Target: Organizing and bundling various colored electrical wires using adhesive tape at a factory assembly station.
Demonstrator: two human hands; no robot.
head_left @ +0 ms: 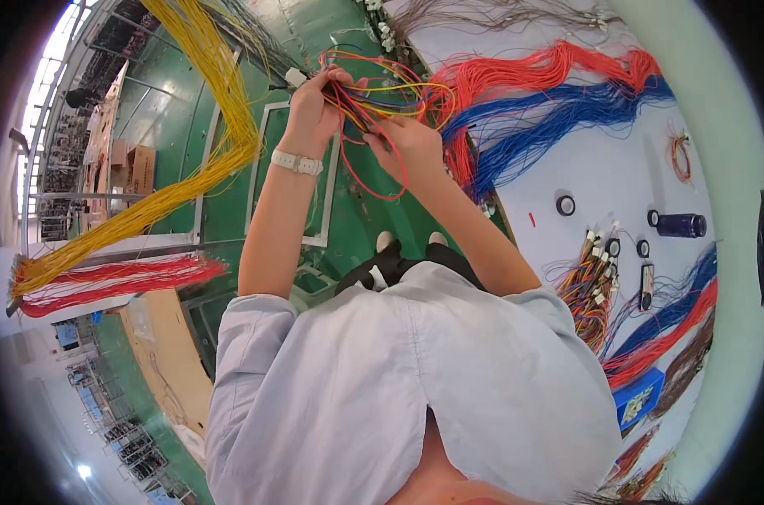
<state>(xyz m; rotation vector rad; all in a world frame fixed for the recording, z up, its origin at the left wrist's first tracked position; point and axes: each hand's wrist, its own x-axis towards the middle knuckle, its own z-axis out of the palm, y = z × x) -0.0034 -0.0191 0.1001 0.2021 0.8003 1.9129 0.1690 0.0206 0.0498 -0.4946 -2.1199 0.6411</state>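
Note:
My left hand (316, 108) is raised in front of me and grips a small white connector (296, 77) with a bunch of thin red, yellow and blue wires (382, 105) coming out of it. My right hand (409, 145) pinches some of those wires just to the right, and a red wire loops down below it. A pale watch band sits on my left wrist (296, 162). Both forearms rise from my light grey shirt.
A white bench (601, 181) at right holds red wire bundles (550, 71), blue wire bundles (567, 109), tape rolls (565, 204), a dark cylinder (681, 225) and connector harnesses (596, 282). Yellow wires (218, 109) and red wires (112, 282) hang at left over the green floor.

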